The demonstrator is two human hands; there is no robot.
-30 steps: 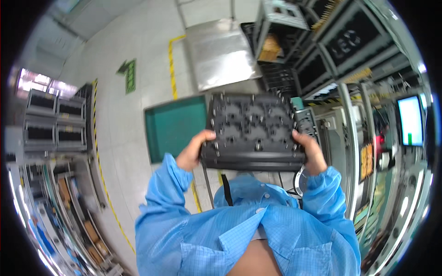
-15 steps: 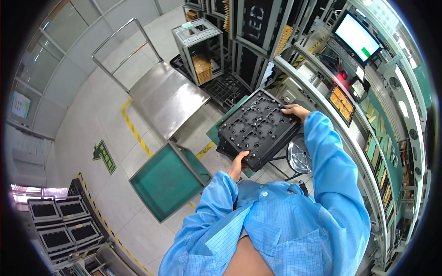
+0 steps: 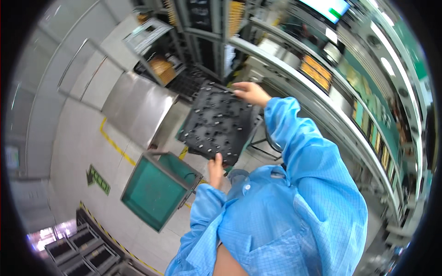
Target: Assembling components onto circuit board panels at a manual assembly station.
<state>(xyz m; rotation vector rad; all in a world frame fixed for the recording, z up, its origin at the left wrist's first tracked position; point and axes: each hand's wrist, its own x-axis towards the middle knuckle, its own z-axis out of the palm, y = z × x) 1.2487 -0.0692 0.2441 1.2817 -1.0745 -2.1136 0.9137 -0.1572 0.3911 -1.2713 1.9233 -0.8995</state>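
Note:
A black, square fixture plate [image 3: 215,123], dotted with small clips and cut-outs, is held out in front of me, somewhat blurred. At its near edge my left hand [image 3: 215,172] grips it, thumb on top and the other fingers hidden beneath. My right hand [image 3: 252,94] is closed on the far right edge. More dark layers show under the plate, so it may be a stack; a corner of a green surface peeks out below.
Left of the plate stand a flat metal trolley [image 3: 138,103] and a green-topped cart [image 3: 156,193]. Black racks [image 3: 202,50] rise beyond. A workbench line with a gold-coloured panel [image 3: 316,72] and a monitor [image 3: 326,8] runs along the right. A stool is partly hidden near the plate.
The view has turned and shifted, so the plate appears farther left. Both hands stay on the plate; my right hand now sits nearer its far corner.

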